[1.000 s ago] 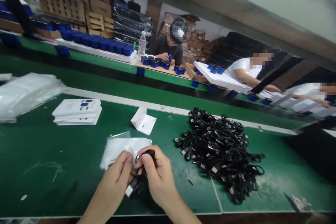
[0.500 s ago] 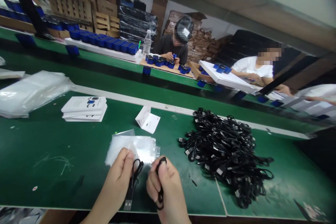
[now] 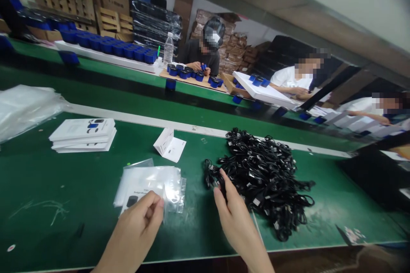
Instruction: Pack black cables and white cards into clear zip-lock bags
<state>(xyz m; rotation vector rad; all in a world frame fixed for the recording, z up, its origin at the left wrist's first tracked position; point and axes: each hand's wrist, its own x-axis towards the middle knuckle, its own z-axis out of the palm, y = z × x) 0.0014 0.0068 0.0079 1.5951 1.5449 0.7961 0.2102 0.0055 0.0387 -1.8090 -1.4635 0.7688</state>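
Note:
My left hand [image 3: 141, 222] is low at the table's near edge, its thumb and fingers pinched on the corner of a clear plastic bag [image 3: 153, 181] from a small stack lying flat on the green table [image 3: 64, 187]. My right hand [image 3: 232, 209] reaches forward to the near left edge of a big heap of coiled black cables [image 3: 265, 175]. Its thumb and forefinger close on one cable coil [image 3: 214, 175] at that edge. The rest of the fingers are hidden behind the back of the hand.
A stack of white booklets [image 3: 83, 134] and a folded white leaflet [image 3: 169, 147] lie farther back. A heap of clear bags [image 3: 25, 111] sits at the far left. Beyond a green conveyor [image 3: 128, 98], other people handle blue round parts [image 3: 109, 49] near a water bottle [image 3: 168, 53].
Both hands held a black cable together near the bags. Now that cable is out of sight, my left hand pinches a bag, and my right hand has moved right to the cable heap.

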